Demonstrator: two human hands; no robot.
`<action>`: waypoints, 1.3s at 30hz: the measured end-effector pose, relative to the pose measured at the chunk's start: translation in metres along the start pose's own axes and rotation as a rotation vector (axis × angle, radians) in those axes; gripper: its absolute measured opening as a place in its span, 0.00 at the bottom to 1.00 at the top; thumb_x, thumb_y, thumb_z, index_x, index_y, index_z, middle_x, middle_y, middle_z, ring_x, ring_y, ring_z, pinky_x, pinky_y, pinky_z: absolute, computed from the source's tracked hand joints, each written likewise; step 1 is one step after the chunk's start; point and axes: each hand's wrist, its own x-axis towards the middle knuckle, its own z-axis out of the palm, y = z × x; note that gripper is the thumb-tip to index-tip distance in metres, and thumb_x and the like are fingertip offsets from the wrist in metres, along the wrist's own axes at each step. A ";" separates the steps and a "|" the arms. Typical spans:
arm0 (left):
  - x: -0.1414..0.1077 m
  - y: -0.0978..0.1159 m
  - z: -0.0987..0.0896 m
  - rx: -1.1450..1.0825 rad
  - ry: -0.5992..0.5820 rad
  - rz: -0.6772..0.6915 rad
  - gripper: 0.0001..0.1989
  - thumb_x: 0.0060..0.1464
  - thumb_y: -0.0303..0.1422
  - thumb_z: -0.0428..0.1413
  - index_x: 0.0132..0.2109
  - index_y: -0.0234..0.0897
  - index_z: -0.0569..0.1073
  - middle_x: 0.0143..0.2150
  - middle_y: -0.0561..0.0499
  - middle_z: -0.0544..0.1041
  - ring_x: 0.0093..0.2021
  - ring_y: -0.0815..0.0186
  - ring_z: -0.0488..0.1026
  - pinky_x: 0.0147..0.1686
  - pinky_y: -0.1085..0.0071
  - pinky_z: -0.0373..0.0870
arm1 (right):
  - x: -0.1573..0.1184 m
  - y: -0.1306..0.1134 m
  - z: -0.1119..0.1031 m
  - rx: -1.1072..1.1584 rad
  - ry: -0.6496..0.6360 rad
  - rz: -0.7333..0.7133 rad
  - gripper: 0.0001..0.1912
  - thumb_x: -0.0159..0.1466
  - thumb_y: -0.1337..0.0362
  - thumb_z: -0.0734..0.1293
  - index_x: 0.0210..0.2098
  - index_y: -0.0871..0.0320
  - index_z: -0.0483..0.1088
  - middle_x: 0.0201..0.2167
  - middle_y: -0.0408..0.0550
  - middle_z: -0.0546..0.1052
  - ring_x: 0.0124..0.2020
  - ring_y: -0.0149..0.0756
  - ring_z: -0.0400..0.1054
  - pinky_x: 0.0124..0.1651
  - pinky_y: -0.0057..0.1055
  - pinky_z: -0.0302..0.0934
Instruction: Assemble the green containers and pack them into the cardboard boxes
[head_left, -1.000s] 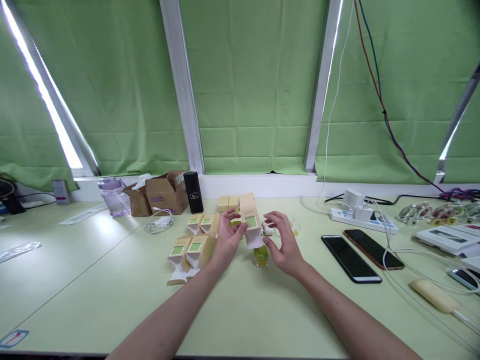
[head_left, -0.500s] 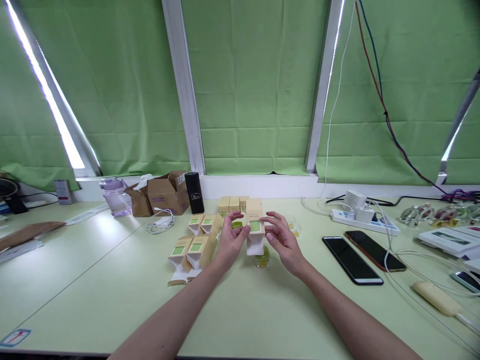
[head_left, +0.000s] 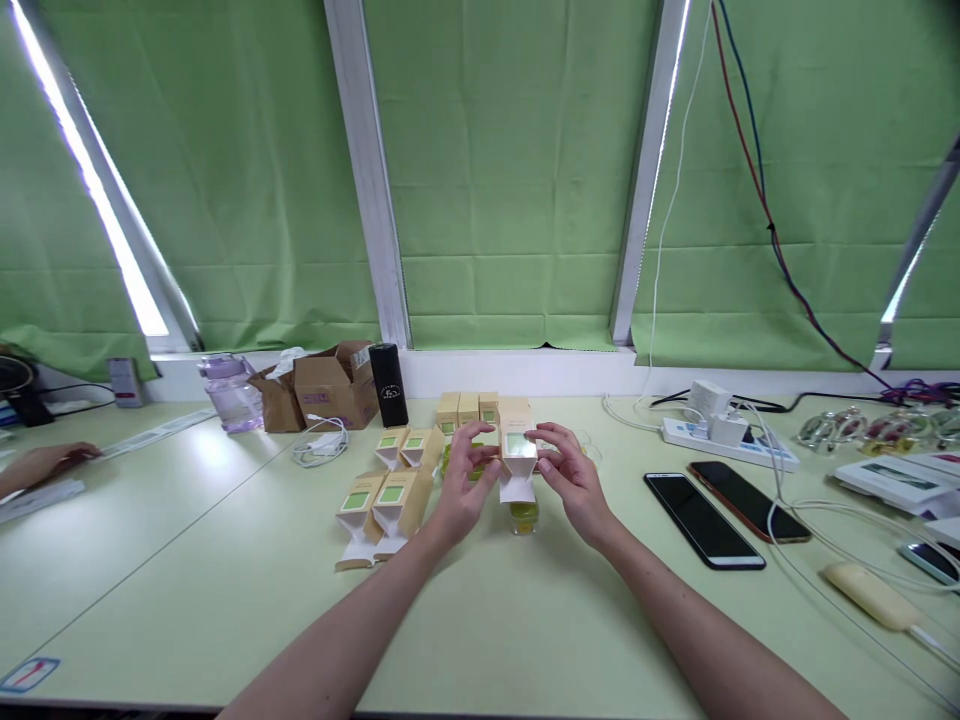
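Observation:
Between both hands, above the table, I hold a small tan cardboard box (head_left: 516,412) with a window on its front; glare whitens that window. Its white bottom flap hangs down toward me. My left hand (head_left: 466,490) pinches the box's left side, and my right hand (head_left: 576,488) grips its right side. Just below the flap a small glass jar with yellow-green contents (head_left: 524,518) stands on the table, its top partly hidden. Several similar boxes (head_left: 405,495) with green windows and unfolded flaps lie left of my left hand. More green jars behind that hand are mostly covered.
Further boxes (head_left: 448,408) stand behind the held one. A black cylinder (head_left: 388,385), a brown carton (head_left: 330,390) and a purple bottle (head_left: 234,395) line the back left. Two phones (head_left: 703,520), a power strip (head_left: 772,455) and loose cables lie right. Another person's hand (head_left: 56,462) is at far left.
The held box has shifted slightly to the right and tilted, and its window now catches glare. My hands have moved with it. The other person's hand at far left has drawn back leftward.

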 end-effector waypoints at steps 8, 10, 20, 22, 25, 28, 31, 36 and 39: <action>-0.001 -0.004 -0.002 0.162 -0.036 0.123 0.20 0.60 0.34 0.61 0.59 0.44 0.71 0.68 0.39 0.57 0.46 0.61 0.79 0.51 0.56 0.79 | -0.001 0.006 0.001 -0.014 -0.017 -0.009 0.19 0.69 0.54 0.68 0.58 0.47 0.72 0.62 0.54 0.62 0.44 0.38 0.75 0.50 0.45 0.76; 0.000 -0.005 -0.002 0.171 -0.025 0.125 0.20 0.60 0.32 0.61 0.59 0.44 0.71 0.68 0.39 0.58 0.45 0.62 0.80 0.50 0.55 0.79 | -0.002 0.007 0.001 -0.016 -0.021 -0.006 0.19 0.68 0.55 0.68 0.58 0.47 0.72 0.62 0.55 0.62 0.44 0.38 0.75 0.50 0.45 0.76; 0.001 -0.011 0.002 0.138 0.028 0.086 0.18 0.61 0.34 0.61 0.56 0.43 0.71 0.66 0.41 0.60 0.42 0.67 0.79 0.47 0.61 0.80 | -0.003 0.006 0.004 -0.001 -0.044 0.005 0.20 0.67 0.61 0.69 0.58 0.45 0.72 0.63 0.53 0.60 0.42 0.34 0.76 0.51 0.43 0.76; 0.002 -0.012 0.003 0.139 0.033 0.076 0.17 0.61 0.35 0.61 0.56 0.43 0.71 0.65 0.41 0.60 0.41 0.68 0.78 0.46 0.62 0.80 | -0.003 0.005 0.004 0.000 -0.047 0.013 0.20 0.67 0.61 0.69 0.58 0.45 0.71 0.63 0.53 0.60 0.42 0.34 0.76 0.51 0.43 0.76; 0.002 -0.013 0.003 0.139 0.036 0.078 0.17 0.61 0.35 0.62 0.56 0.43 0.71 0.65 0.42 0.60 0.40 0.68 0.78 0.45 0.63 0.80 | -0.003 0.004 0.005 0.018 -0.047 0.024 0.20 0.66 0.61 0.70 0.58 0.46 0.72 0.63 0.53 0.60 0.42 0.34 0.76 0.51 0.43 0.76; 0.002 -0.013 0.003 0.131 0.042 0.078 0.17 0.60 0.34 0.62 0.55 0.42 0.71 0.65 0.41 0.60 0.40 0.68 0.78 0.45 0.62 0.80 | -0.003 0.004 0.006 0.039 -0.041 0.030 0.20 0.66 0.60 0.70 0.57 0.47 0.73 0.63 0.53 0.60 0.42 0.35 0.76 0.50 0.43 0.76; 0.003 -0.011 0.003 0.127 0.051 0.056 0.16 0.60 0.34 0.62 0.54 0.43 0.71 0.64 0.42 0.60 0.39 0.68 0.77 0.44 0.62 0.81 | -0.003 0.003 0.006 0.059 -0.044 0.049 0.21 0.65 0.60 0.71 0.57 0.46 0.73 0.63 0.52 0.60 0.42 0.34 0.76 0.50 0.41 0.75; 0.002 -0.008 0.005 0.121 0.057 0.022 0.15 0.60 0.34 0.62 0.53 0.43 0.71 0.64 0.44 0.60 0.38 0.69 0.77 0.43 0.62 0.80 | -0.003 0.002 0.006 0.081 -0.045 0.083 0.21 0.64 0.61 0.72 0.57 0.44 0.74 0.63 0.51 0.60 0.42 0.34 0.75 0.50 0.40 0.74; 0.002 -0.009 0.005 0.118 0.062 0.020 0.15 0.60 0.34 0.62 0.53 0.43 0.72 0.63 0.44 0.61 0.39 0.69 0.77 0.43 0.63 0.80 | -0.003 0.002 0.006 0.097 -0.043 0.091 0.22 0.63 0.62 0.73 0.57 0.44 0.74 0.63 0.50 0.60 0.42 0.34 0.75 0.50 0.40 0.74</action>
